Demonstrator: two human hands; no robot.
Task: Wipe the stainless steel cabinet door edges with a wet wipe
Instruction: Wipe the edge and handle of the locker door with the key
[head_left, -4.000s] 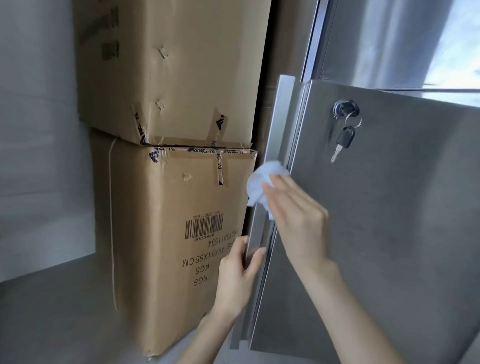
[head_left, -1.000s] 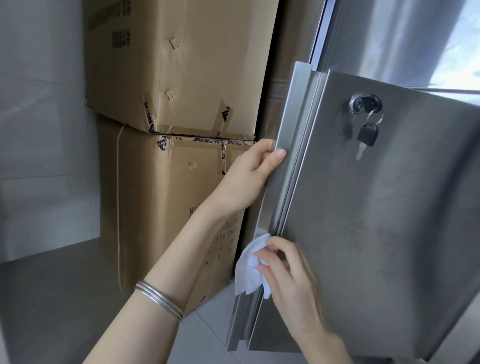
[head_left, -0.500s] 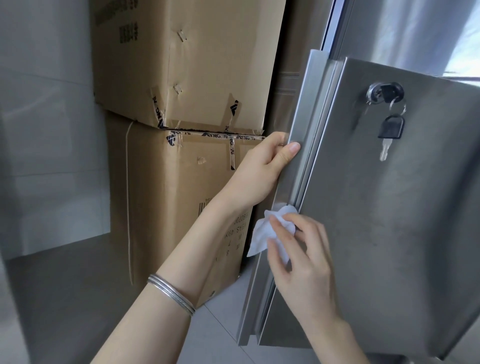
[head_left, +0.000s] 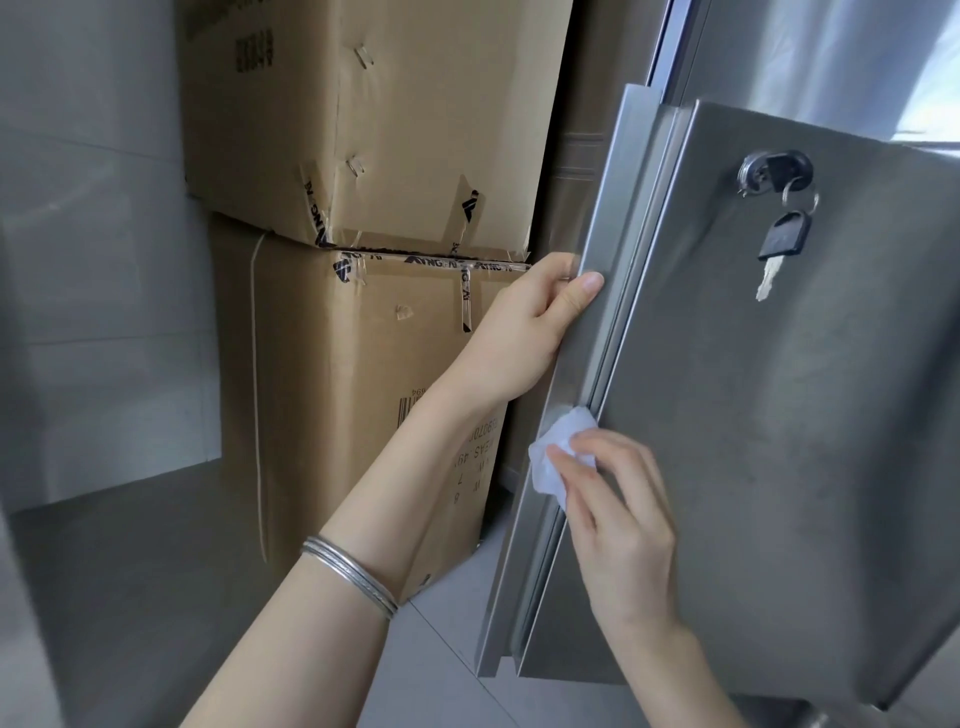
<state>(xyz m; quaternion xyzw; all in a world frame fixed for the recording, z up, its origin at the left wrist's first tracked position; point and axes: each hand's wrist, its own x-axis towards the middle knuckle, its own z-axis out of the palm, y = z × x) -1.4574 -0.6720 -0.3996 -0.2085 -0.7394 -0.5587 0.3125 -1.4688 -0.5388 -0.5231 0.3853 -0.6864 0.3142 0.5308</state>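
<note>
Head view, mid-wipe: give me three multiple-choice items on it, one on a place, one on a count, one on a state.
1. Where is the wet wipe held?
A. Against the door edge, below the left hand
B. On the floor
C. On the wall

2. How many cardboard boxes are stacked left of the door?
A. One
B. Two
C. Four

3. What is the left hand doing?
A. Hanging idle
B. Holding the wipe
C. Gripping the door edge

Answers: 1 A, the right hand holds the wipe to the edge strip, lower than the left hand. 2 B, one box sits on top of another. 3 C, its thumb lies on the front of the strip and its fingers wrap behind.
</note>
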